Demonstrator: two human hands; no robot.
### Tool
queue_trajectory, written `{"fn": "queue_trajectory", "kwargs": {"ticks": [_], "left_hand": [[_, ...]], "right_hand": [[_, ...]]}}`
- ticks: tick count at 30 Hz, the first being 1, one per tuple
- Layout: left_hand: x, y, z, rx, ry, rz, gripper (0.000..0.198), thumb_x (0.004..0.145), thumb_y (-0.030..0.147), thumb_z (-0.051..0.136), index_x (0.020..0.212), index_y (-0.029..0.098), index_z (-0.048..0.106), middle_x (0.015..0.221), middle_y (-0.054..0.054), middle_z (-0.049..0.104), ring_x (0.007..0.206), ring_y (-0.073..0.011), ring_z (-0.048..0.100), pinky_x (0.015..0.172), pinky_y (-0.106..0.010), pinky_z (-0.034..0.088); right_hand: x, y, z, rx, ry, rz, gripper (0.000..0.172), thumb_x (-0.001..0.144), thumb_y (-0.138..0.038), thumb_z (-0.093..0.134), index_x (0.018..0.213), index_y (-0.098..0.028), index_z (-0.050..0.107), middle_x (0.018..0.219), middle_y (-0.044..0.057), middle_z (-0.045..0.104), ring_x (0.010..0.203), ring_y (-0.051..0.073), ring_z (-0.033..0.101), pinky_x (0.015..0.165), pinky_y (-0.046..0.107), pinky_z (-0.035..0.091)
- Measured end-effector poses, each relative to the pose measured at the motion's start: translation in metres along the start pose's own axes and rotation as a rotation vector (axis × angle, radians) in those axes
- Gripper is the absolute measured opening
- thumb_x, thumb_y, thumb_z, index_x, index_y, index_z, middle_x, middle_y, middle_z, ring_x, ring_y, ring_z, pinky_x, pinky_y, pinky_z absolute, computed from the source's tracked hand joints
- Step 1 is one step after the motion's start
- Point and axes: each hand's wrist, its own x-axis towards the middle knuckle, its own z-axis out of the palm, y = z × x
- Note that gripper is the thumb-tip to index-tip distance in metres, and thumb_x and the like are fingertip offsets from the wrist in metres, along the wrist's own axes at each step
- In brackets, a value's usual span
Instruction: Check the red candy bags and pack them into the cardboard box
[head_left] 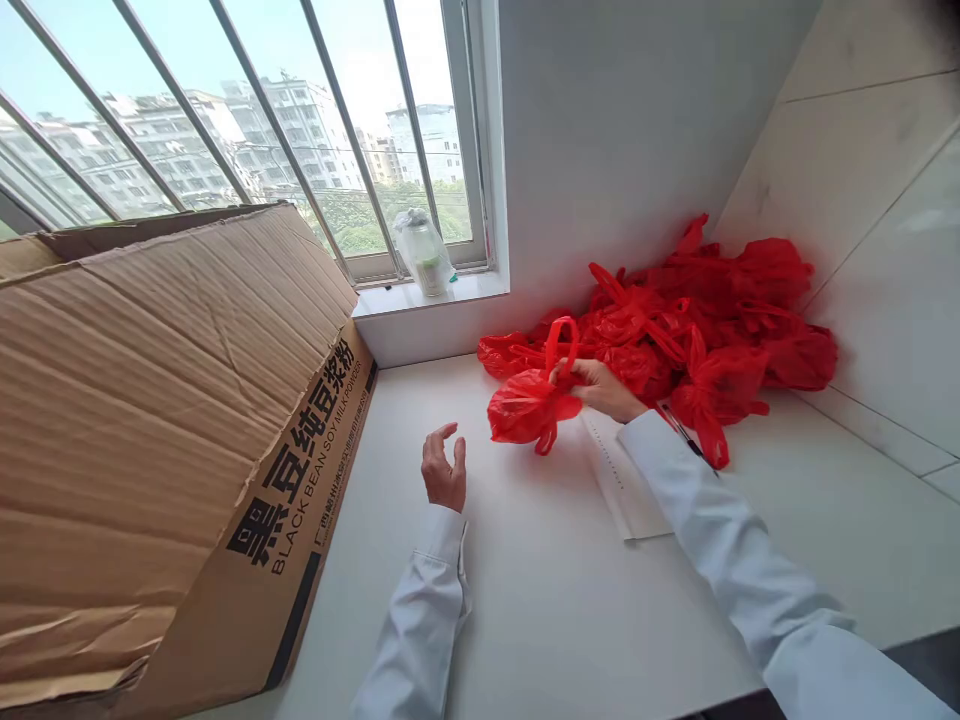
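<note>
My right hand (604, 390) grips a knotted red plastic bag (523, 405) by its tied top, with its handle loop standing up. The bag looks bulky; what it contains is hidden. Behind it, a heap of similar red plastic bags (660, 310) lies along the wall. My left hand (444, 468) is over the white tabletop (517, 600), to the left of the held bag. Its thumb and fingers are curved apart with nothing between them. Below my right hand lies a white notebook or sheet (626, 480), partly covered by my sleeve.
A large cardboard box (322, 450) with raised flaps stands at the left, printed "Black Bean Soy Milk Powder". On the windowsill sits a bagged container (424, 255). A dark pen (686, 435) lies beside the heap. Walls bound the back and right.
</note>
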Motion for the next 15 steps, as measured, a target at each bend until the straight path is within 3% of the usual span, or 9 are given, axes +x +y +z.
{"fn": "queue_trajectory", "kwargs": {"ticks": [3,5,9,15], "left_hand": [[0.009,-0.001,0.002,0.065,0.003,0.159,0.023,0.087,0.028,0.048,0.105,0.018,0.056,0.102,-0.009,0.062,0.098,-0.0222,0.056,0.085,-0.041,0.048],[0.013,0.003,0.007,0.093,-0.043,0.249,0.023,0.087,0.027,0.049,0.107,0.020,0.057,0.104,-0.009,0.061,0.102,-0.0225,0.054,0.089,-0.041,0.046],[0.026,0.014,0.024,0.136,-0.199,0.375,0.029,0.087,0.023,0.049,0.115,0.022,0.055,0.117,-0.008,0.056,0.114,-0.0232,0.046,0.098,-0.043,0.042],[0.058,0.026,0.044,0.152,-0.327,0.432,0.037,0.083,0.022,0.053,0.119,0.020,0.054,0.122,-0.009,0.056,0.119,-0.0256,0.041,0.101,-0.046,0.041]], "right_hand": [[0.015,0.026,0.044,-0.043,-0.090,-0.009,0.036,0.060,-0.007,0.041,0.088,-0.017,0.063,0.092,0.003,0.064,0.092,0.018,0.058,0.088,0.036,0.043],[0.015,0.034,0.057,-0.026,-0.103,-0.029,0.044,0.061,-0.007,0.043,0.099,-0.018,0.060,0.105,0.004,0.062,0.102,0.018,0.056,0.095,0.035,0.040],[0.010,0.035,0.060,0.035,0.006,0.003,0.051,0.072,-0.021,0.058,0.122,-0.022,0.047,0.120,0.006,0.056,0.110,0.018,0.053,0.097,0.035,0.040],[0.021,0.046,0.057,-0.148,0.067,0.005,0.044,0.075,-0.031,0.063,0.117,-0.021,0.052,0.115,0.007,0.059,0.106,0.020,0.055,0.095,0.038,0.043]]}}
